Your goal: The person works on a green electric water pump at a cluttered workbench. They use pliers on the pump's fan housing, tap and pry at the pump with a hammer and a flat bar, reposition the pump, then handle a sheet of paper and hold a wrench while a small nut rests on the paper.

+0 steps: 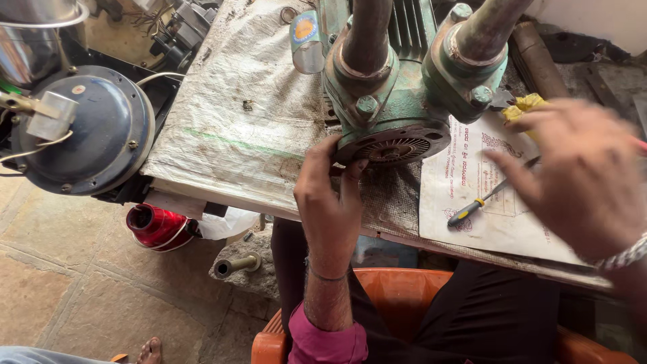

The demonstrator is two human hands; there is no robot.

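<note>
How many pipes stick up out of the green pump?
2. One pipe rises from the flange above the left hand; the other pipe leans right from the flange nearer the right hand. More may be hidden beyond the frame's top.

We are looking down on a stone-slab floor (74, 283) spreading out below and to the left of the hands. A workbench (202, 195) covered with a worn woven sack (236, 114) is running under and beyond the hands. An orange plastic chair (397, 290) is sitting just beneath them. Left of the bench, a dark blue round housing (94, 128) is resting, with a red canister (156, 228) lying below it. Daylight is falling evenly over everything.
</note>
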